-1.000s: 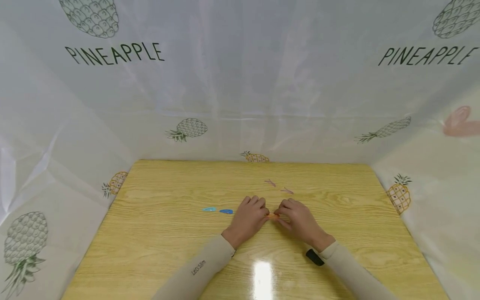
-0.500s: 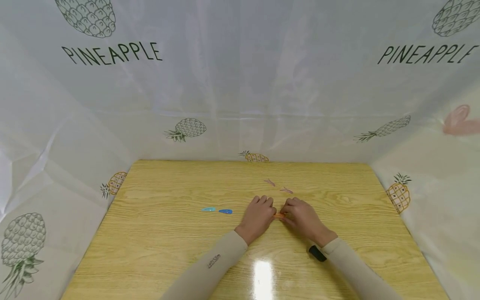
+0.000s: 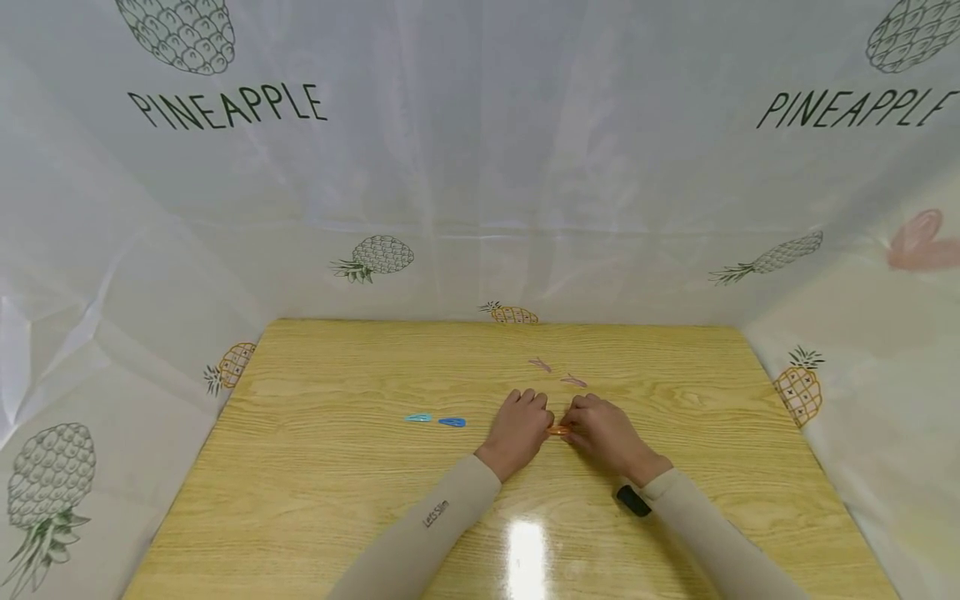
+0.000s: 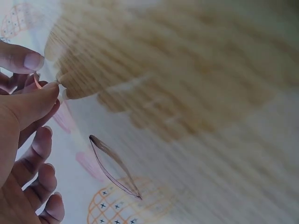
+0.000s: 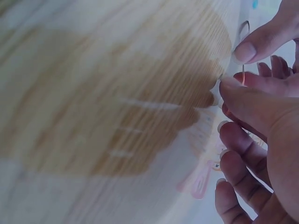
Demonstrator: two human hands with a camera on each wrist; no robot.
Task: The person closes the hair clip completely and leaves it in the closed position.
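Note:
An orange snap hair clip (image 3: 558, 431) spans the gap between the two hands, low over the wooden table. My left hand (image 3: 519, 429) pinches one end between thumb and forefinger, its other fingers loosely curled in the left wrist view. Thumb and fingers of my right hand (image 3: 603, 429) pinch the other end. Seen from the right wrist, the clip (image 5: 243, 70) is a thin edge partly hidden by fingertips. Beyond the hands lie two pink hair clips, one to the left (image 3: 540, 365) and one to the right (image 3: 574, 381), their arms spread apart.
Left of the hands, a light-blue hair clip (image 3: 418, 418) and a dark-blue hair clip (image 3: 452, 422) lie flat in a row. A pineapple-print sheet (image 3: 480, 167) rises behind and beside the wooden table (image 3: 322, 483). A black device (image 3: 633, 501) sits at the right wrist.
Both hands have shifted a little to the right with the orange hair clip, the left one more, closing some of the gap. The pink and blue clips stay where they were.

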